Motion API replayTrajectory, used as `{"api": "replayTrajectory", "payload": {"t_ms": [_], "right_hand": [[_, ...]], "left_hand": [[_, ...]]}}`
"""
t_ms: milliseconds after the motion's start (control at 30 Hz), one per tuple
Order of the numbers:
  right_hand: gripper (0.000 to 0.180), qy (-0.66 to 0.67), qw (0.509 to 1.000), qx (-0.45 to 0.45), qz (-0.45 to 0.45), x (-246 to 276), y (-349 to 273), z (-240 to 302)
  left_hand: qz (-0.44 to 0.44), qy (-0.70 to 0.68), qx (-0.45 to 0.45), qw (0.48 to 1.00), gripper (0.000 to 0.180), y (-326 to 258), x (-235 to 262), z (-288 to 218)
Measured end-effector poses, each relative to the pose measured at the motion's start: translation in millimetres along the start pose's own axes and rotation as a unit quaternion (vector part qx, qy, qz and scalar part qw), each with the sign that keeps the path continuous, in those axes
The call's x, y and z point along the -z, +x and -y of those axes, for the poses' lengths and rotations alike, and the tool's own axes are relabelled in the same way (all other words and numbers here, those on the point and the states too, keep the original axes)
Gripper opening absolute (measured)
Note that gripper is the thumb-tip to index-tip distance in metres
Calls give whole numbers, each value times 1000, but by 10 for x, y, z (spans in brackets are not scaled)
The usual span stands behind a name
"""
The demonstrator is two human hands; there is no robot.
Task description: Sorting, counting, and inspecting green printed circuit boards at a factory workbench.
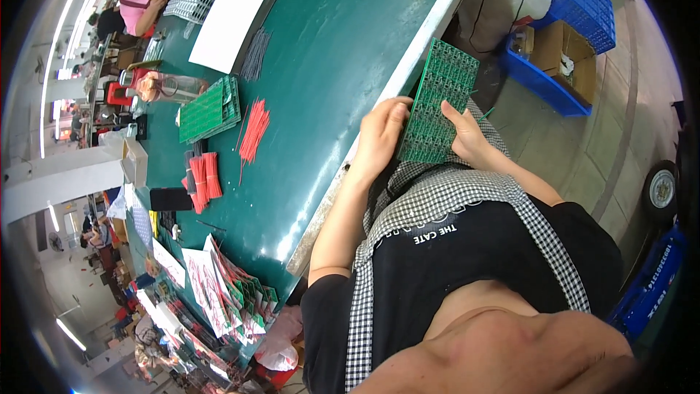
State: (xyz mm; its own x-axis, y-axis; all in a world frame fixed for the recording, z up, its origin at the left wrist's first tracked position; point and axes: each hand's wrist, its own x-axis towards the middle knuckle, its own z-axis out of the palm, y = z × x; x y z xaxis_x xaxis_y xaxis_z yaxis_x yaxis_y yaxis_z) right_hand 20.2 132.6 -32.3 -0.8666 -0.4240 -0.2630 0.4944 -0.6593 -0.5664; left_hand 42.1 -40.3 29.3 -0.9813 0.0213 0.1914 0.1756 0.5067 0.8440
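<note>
— While you look from the left, what lies on the green bench [343, 44]?

— Red wire bundles [204, 179] near the far edge, loose red wires [254, 131] beside a green board stack [210, 109], and a white sheet pile [239, 14] further up.

— And your hands?

— My left hand [379, 138] curls round the left edge of the green circuit panel [439, 102], thumb on top. My right hand [467, 135] pinches its right edge (fingers underneath). It's tilted over my lap, just off the bench rim.

— Anything to the right?

— A blue crate [543, 84] holding a brown cardboard box [561, 51], on the floor.
</note>
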Motion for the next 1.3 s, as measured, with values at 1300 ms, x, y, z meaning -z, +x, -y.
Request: {"api": "replayTrajectory", "payload": {"t_ms": [1300], "right_hand": [[51, -579, 741, 151, 305, -1962, 1676, -590]], "left_hand": [[-373, -289, 168, 866, 21, -444, 1723, 594]]}}
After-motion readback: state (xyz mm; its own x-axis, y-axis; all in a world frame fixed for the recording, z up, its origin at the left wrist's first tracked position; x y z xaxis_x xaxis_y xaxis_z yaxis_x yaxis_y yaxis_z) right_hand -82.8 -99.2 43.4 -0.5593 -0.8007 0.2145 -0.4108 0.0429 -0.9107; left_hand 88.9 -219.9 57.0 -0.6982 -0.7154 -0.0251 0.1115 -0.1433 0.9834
